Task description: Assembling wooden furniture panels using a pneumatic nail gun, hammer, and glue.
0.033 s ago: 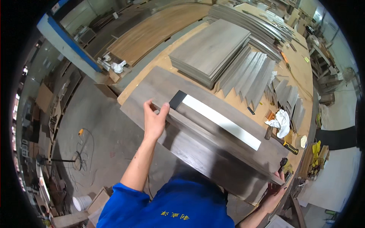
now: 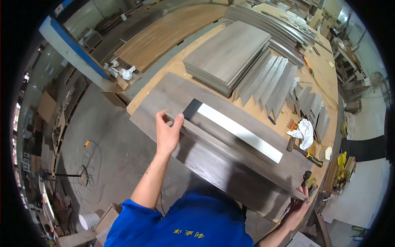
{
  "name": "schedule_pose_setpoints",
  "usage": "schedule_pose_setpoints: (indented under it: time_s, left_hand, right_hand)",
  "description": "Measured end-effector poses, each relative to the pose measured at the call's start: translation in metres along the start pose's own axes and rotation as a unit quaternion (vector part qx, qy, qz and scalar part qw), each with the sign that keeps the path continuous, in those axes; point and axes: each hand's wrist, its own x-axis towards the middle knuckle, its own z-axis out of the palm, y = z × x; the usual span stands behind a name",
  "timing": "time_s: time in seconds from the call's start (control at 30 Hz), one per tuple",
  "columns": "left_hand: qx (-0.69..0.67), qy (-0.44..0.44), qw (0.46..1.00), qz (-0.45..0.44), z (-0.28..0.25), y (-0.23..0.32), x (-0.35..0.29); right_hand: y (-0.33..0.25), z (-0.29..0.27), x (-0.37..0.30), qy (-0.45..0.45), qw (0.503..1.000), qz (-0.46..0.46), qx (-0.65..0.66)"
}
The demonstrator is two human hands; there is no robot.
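A long grey-brown wood-grain plank (image 2: 242, 161) runs across the near side of the table, apparently raised on edge or tilted. My left hand (image 2: 168, 133) is closed on its left end, thumb on the near side and fingers over the far side. At the right end my right hand (image 2: 295, 210) grips the same plank, its fingers partly hidden. Behind the plank lies a wide board (image 2: 160, 94) of similar grain. A try square rests flat on that board, with a black stock (image 2: 192, 109) close to my left thumb and a white-looking blade (image 2: 238, 132) pointing right.
Beyond stands a stack of grey panels (image 2: 228, 47), with narrow strips (image 2: 267, 80) to its right. A hammer (image 2: 305, 153), crumpled white paper (image 2: 303, 133) and a tape roll (image 2: 328, 153) lie at the right. A blue-and-white post (image 2: 76, 47) rises at left; a cable (image 2: 88, 162) trails on the floor.
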Motion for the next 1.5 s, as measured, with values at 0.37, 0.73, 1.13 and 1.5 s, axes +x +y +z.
schedule_pose_setpoints:
  time_s: [0.37, 0.73, 1.13, 1.5]
  left_hand:
    - [-0.196, -0.176, 0.942, -0.21, -0.064, -0.042, 0.032]
    - [-0.124, -0.549, 0.797, -0.219, -0.051, -0.076, 0.041]
    - [-0.213, -0.395, 0.894, 0.001, -0.016, -0.036, 0.018]
    - [-0.069, -0.298, 0.952, 0.024, -0.007, -0.016, 0.011]
  right_hand:
    - [0.002, -0.004, -0.03, 0.078, 0.981, 0.083, 0.159]
    - [0.046, -0.071, -0.043, -0.113, 0.972, 0.198, 0.056]
    - [0.003, -0.033, -0.026, 0.004, 1.0, -0.001, 0.01]
    - [-0.011, -0.032, -0.027, 0.064, 0.993, 0.045, -0.091]
